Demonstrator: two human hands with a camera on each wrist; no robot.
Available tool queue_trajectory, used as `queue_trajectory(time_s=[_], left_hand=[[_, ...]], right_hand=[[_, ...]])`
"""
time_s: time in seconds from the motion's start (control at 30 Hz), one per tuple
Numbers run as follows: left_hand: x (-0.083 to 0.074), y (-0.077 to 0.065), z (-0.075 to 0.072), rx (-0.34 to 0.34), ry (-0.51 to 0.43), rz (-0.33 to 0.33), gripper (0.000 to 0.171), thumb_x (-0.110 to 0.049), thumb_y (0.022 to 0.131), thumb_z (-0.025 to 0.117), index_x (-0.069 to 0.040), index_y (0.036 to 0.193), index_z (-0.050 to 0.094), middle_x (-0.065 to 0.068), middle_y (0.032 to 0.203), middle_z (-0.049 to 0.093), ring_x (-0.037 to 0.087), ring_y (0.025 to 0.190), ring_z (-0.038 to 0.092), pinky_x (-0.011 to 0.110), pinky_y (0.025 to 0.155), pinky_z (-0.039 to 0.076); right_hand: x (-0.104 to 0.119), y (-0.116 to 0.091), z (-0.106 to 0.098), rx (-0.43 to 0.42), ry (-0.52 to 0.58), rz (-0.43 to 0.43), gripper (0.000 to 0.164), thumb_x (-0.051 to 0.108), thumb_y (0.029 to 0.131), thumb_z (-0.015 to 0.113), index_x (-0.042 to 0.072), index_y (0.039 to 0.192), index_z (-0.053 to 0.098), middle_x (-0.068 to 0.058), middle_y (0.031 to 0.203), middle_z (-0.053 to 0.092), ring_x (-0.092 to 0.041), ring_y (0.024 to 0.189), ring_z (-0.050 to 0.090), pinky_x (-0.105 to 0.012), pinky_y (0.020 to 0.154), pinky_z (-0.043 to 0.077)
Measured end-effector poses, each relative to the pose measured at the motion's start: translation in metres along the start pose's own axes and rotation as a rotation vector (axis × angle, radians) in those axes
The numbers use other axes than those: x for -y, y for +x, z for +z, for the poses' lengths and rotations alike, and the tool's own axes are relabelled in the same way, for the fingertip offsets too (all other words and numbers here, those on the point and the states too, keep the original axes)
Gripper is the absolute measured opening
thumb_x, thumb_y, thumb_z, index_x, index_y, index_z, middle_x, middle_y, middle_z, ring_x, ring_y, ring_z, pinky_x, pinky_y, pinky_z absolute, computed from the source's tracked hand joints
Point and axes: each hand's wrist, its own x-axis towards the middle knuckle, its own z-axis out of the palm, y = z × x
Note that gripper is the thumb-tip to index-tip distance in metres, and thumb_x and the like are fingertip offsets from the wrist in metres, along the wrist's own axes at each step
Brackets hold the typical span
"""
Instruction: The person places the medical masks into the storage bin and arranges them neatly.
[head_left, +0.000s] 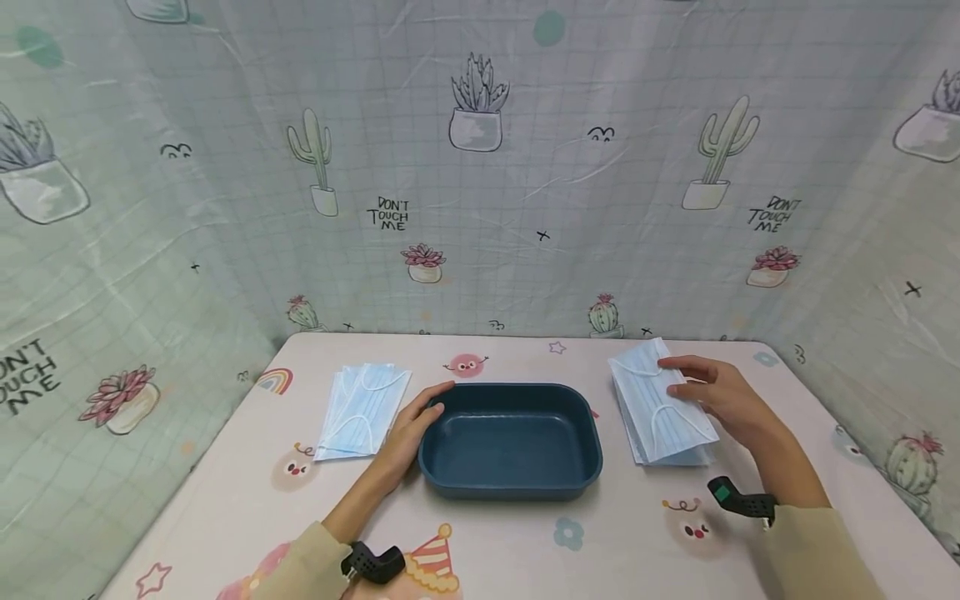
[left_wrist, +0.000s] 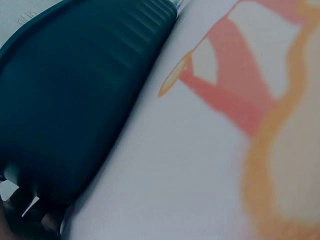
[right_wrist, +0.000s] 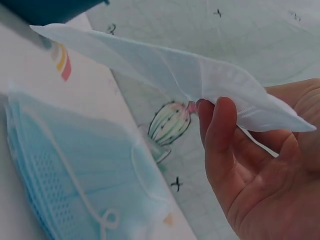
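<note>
My right hand pinches a light blue face mask by its edge. In the right wrist view, thumb and fingertips hold this lifted mask above a stack of more masks. A dark blue rectangular tub stands mid-table, its inside bare. My left hand grips the tub's left rim, thumb at the edge. The left wrist view has the tub's side close up, with parts of fingers at the lower left corner.
Left of the tub lies a second fanned pile of blue masks with white ear loops. The table has a pale printed cover. Behind it and at both sides hangs a cactus-print sheet.
</note>
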Motion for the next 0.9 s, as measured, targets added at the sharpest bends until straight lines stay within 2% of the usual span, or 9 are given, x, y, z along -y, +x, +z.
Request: queue_trajectory(time_s=[0.17, 0.2, 0.3, 0.37, 0.43, 0.53, 0.7, 0.77, 0.9], left_hand=[[0.0, 0.002, 0.004, 0.006, 0.01, 0.015, 0.039, -0.035, 0.111, 0.043, -0.029, 0.147, 0.056, -0.004, 0.158, 0.05, 0.021, 0.156, 0.034, 0.053, 0.131, 0.018], [0.0, 0.002, 0.005, 0.003, 0.009, 0.017, 0.039, -0.035, 0.111, 0.042, -0.029, 0.147, 0.056, -0.003, 0.157, 0.051, 0.02, 0.155, 0.034, 0.052, 0.131, 0.018], [0.0, 0.002, 0.005, -0.002, 0.012, 0.029, 0.041, -0.035, 0.112, 0.039, -0.026, 0.148, 0.056, -0.001, 0.158, 0.051, 0.022, 0.155, 0.034, 0.053, 0.13, 0.018], [0.0, 0.001, 0.005, -0.003, 0.01, 0.029, 0.041, -0.036, 0.112, 0.038, -0.025, 0.148, 0.056, -0.001, 0.158, 0.051, 0.023, 0.155, 0.035, 0.053, 0.13, 0.018], [0.001, 0.001, 0.004, -0.001, 0.008, 0.029, 0.042, -0.037, 0.112, 0.038, -0.025, 0.148, 0.056, 0.0, 0.158, 0.051, 0.024, 0.155, 0.035, 0.054, 0.13, 0.018], [0.001, 0.0, 0.003, 0.004, 0.001, 0.019, 0.042, -0.038, 0.112, 0.037, -0.026, 0.147, 0.056, -0.002, 0.158, 0.051, 0.022, 0.155, 0.034, 0.052, 0.131, 0.018], [0.001, 0.0, 0.002, 0.011, -0.003, 0.014, 0.042, -0.038, 0.112, 0.036, -0.026, 0.148, 0.055, -0.002, 0.159, 0.05, 0.022, 0.156, 0.034, 0.053, 0.131, 0.017], [0.001, 0.0, 0.002, 0.011, -0.003, 0.014, 0.042, -0.038, 0.112, 0.036, -0.027, 0.148, 0.055, -0.002, 0.159, 0.05, 0.022, 0.156, 0.034, 0.053, 0.131, 0.017], [0.001, -0.001, 0.001, 0.006, 0.003, 0.013, 0.042, -0.038, 0.112, 0.037, -0.027, 0.148, 0.055, -0.002, 0.159, 0.05, 0.022, 0.156, 0.034, 0.053, 0.131, 0.017]], right_hand=[[0.017, -0.006, 0.004, -0.01, -0.023, -0.055, 0.064, 0.018, 0.097, 0.071, -0.002, 0.152, 0.045, -0.027, 0.166, 0.029, -0.048, 0.15, 0.029, -0.081, 0.111, 0.027], [0.021, -0.008, 0.005, -0.013, -0.043, -0.07, 0.063, 0.019, 0.097, 0.072, -0.001, 0.151, 0.045, -0.026, 0.165, 0.031, -0.044, 0.148, 0.034, -0.075, 0.113, 0.032], [0.034, -0.013, 0.011, -0.023, -0.087, -0.13, 0.061, 0.02, 0.096, 0.073, 0.0, 0.149, 0.05, -0.022, 0.16, 0.041, -0.02, 0.135, 0.051, -0.041, 0.114, 0.048], [0.042, -0.015, 0.016, -0.025, -0.097, -0.173, 0.058, 0.021, 0.096, 0.074, 0.003, 0.146, 0.054, -0.015, 0.155, 0.048, -0.003, 0.124, 0.054, -0.019, 0.103, 0.049], [0.05, -0.017, 0.021, -0.021, -0.084, -0.214, 0.054, 0.02, 0.095, 0.075, 0.005, 0.144, 0.057, -0.008, 0.15, 0.054, 0.007, 0.116, 0.054, -0.008, 0.093, 0.047], [0.061, -0.018, 0.028, -0.007, -0.061, -0.26, 0.05, 0.018, 0.095, 0.075, 0.006, 0.141, 0.06, 0.004, 0.142, 0.058, 0.006, 0.113, 0.057, -0.007, 0.093, 0.046], [0.078, -0.017, 0.041, 0.051, 0.019, -0.291, 0.048, 0.013, 0.094, 0.075, 0.004, 0.139, 0.061, 0.012, 0.128, 0.063, -0.007, 0.101, 0.065, -0.017, 0.083, 0.057], [0.084, -0.016, 0.047, 0.078, 0.053, -0.29, 0.046, 0.012, 0.094, 0.075, 0.005, 0.137, 0.061, 0.011, 0.124, 0.064, -0.012, 0.097, 0.067, -0.024, 0.078, 0.061], [0.094, -0.011, 0.059, 0.117, 0.081, -0.3, 0.044, 0.01, 0.093, 0.075, 0.003, 0.135, 0.062, 0.006, 0.121, 0.067, -0.015, 0.098, 0.069, -0.027, 0.079, 0.062]])
